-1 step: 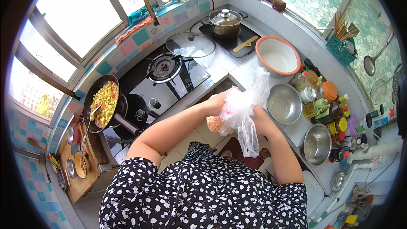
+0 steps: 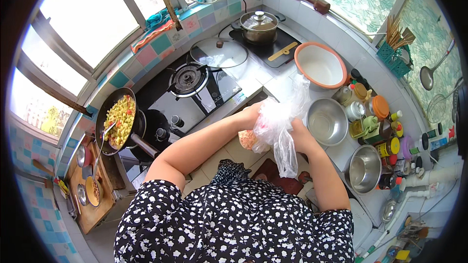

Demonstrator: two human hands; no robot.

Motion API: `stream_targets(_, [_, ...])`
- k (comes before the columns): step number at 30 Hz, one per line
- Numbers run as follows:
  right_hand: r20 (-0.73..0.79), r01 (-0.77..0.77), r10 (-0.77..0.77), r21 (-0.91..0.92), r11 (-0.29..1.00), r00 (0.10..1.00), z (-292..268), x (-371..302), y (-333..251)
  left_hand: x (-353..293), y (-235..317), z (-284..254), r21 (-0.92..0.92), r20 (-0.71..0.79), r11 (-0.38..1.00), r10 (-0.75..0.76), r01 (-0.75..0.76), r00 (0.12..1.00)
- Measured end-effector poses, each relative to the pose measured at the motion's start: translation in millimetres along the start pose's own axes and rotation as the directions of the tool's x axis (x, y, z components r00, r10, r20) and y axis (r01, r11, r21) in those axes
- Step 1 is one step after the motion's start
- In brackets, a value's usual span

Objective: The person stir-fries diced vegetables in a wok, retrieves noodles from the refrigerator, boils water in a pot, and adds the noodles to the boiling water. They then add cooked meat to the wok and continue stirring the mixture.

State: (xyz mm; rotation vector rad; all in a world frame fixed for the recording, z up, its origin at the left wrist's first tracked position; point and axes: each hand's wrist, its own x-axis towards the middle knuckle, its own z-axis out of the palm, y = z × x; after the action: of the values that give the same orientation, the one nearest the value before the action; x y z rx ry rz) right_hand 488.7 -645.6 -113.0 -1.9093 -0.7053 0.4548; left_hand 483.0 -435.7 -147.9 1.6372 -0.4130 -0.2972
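Note:
Over the gap in front of the counter, both hands grip a crumpled clear plastic bag (image 2: pixel 285 152). My left hand (image 2: pixel 250 117) is closed on its left side, with the fingertips hidden behind the plastic. On the other side my right hand (image 2: pixel 301 135) is closed round the bunched film, its fingers partly covered. A bumpy pinkish-orange lump (image 2: pixel 247 139) shows at the bag's lower left, below my left hand. I cannot make out what it is, or whether it lies inside the bag. Just right of my right hand stands a steel bowl (image 2: pixel 327 122).
A frying pan (image 2: pixel 120 119) of diced yellow and red food sits on the left burner. Behind are a glass lid (image 2: pixel 219 53), a lidded pot (image 2: pixel 259 28) and an orange-rimmed basin (image 2: pixel 320 65). Several jars and bottles crowd the right counter beside another steel bowl (image 2: pixel 364 168).

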Motion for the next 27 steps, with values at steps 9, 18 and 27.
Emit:
stream_targets(9, [-0.191,-0.157,0.185,0.154,0.975,0.964,-30,171,161,127,-15,-107,0.203,-0.053,0.974,-0.087,0.096,0.995])
stream_targets(18, [-0.296,-0.433,0.316,-0.617,0.657,0.901,-39,271,161,199,-118,-215,0.36,-0.041,0.932,0.06,-0.042,0.997])
stream_targets(27, [-0.214,-0.455,0.425,-0.64,0.619,0.879,-52,248,229,194,-129,-273,0.715,-0.017,0.695,-0.096,0.079,0.995])
